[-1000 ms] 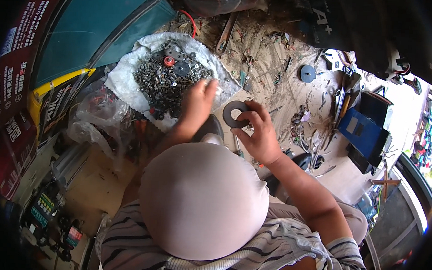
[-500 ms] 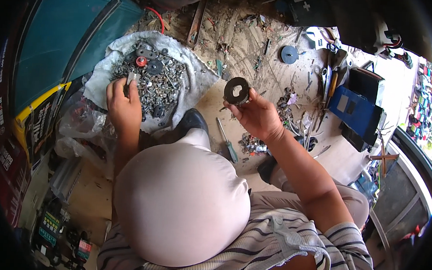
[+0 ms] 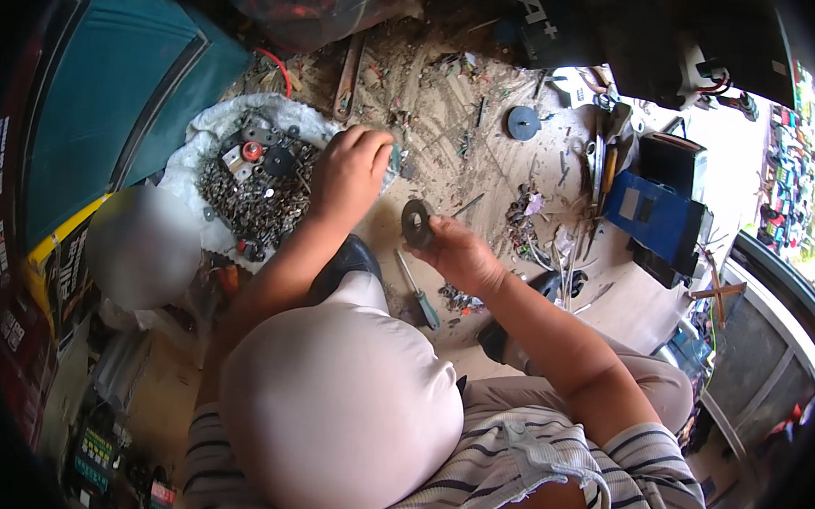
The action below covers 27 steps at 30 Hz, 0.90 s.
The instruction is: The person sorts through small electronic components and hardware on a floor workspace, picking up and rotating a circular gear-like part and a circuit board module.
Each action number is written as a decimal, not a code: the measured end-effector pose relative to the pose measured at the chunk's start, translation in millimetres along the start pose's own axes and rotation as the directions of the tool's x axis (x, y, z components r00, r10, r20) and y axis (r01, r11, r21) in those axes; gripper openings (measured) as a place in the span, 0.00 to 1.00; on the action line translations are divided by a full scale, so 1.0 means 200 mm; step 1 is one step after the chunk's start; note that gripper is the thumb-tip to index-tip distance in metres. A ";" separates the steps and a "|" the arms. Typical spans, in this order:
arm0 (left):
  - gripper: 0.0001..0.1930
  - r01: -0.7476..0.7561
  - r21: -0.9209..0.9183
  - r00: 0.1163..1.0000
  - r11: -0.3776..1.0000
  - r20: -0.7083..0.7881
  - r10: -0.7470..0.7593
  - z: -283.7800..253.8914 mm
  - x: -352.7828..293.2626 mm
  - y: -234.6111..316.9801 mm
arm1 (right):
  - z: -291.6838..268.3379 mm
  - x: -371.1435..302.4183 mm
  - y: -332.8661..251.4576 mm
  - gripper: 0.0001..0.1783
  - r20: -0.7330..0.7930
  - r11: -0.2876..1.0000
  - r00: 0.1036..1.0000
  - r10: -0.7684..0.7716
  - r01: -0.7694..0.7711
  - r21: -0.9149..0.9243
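Note:
My left hand (image 3: 349,173) reaches over the right side of a pale cloth (image 3: 180,164), its fingers curled down and closed on the cloth's edge; the fingertips are partly hidden. On the cloth lies a heap of small screws and metal bits (image 3: 244,200). Among them sit a red round part (image 3: 252,150), a dark disc (image 3: 279,161) and light metal blocks (image 3: 237,164). To the right of the cloth, my right hand (image 3: 463,256) grips a thick dark ring (image 3: 415,224) by its side, turned partly edge-on above the floor.
A screwdriver (image 3: 419,292) lies on the floor below the ring. Farther right are a black disc (image 3: 523,123), scattered debris and tools, and a blue box (image 3: 654,212). Teal panels (image 3: 112,82) stand at the left, near a blurred grey round shape (image 3: 145,248). Plastic bags (image 3: 319,10) lie at the back.
My left hand has let go of a small light block in the heap and moved right to the cloth's edge. The ring in my right hand has come lower and turned more edge-on.

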<state>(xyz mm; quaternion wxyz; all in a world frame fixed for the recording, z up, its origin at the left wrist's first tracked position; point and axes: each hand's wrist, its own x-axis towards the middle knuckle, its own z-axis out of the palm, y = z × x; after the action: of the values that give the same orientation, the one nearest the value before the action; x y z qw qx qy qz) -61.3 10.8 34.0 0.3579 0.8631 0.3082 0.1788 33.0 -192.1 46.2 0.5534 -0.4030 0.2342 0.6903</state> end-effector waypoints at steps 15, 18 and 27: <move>0.05 0.068 -0.112 0.998 0.991 0.024 -0.066 0.16 0.04 -0.11 | -0.06 0.00 0.01 0.10 -0.103 0.995 0.995 -0.007 -0.002 -0.095; 0.06 0.250 -0.266 0.966 0.931 0.000 -0.259 0.07 -0.06 -0.13 | -0.09 0.00 -0.01 0.12 -0.102 0.995 0.994 -0.034 0.024 -0.096; 0.10 0.439 -0.035 0.857 0.898 -0.285 -0.430 -0.28 -0.26 -0.09 | -0.06 -0.02 -0.08 0.11 -0.094 0.988 0.991 -0.091 0.078 -0.136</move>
<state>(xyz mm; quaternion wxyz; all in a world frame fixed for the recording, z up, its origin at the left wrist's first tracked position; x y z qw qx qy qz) -136.4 15.2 54.1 0.3272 0.7417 0.5461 0.2111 52.0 -198.4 44.3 0.5419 -0.4824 0.1981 0.6591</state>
